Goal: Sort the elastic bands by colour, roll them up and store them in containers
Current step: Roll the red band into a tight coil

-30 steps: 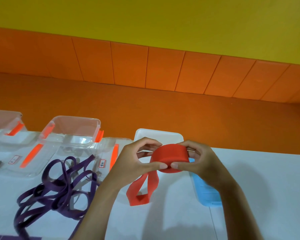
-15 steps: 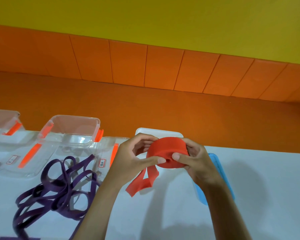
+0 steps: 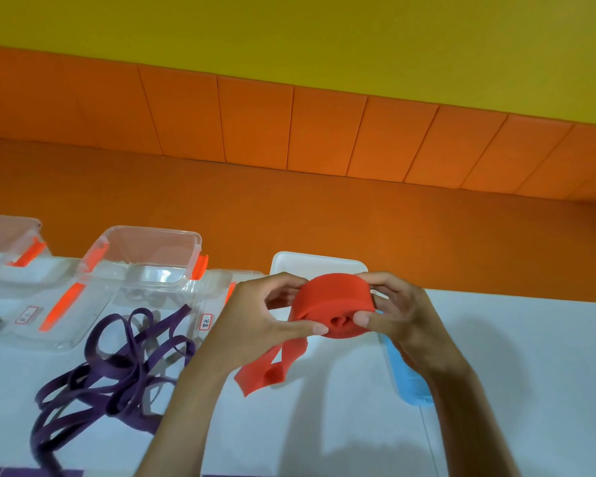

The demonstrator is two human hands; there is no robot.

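White table (image 3: 513, 356), both hands raised; fingers (image 3: 315, 328) pinching red band roll (image 3: 331, 301)

Two red-bordered labels (image 3: 205, 321) on clear containers (image 3: 217, 284), characters too blurred to read

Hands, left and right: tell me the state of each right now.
Left hand: closed, pinching the red band roll.
Right hand: closed, pinching the same roll.
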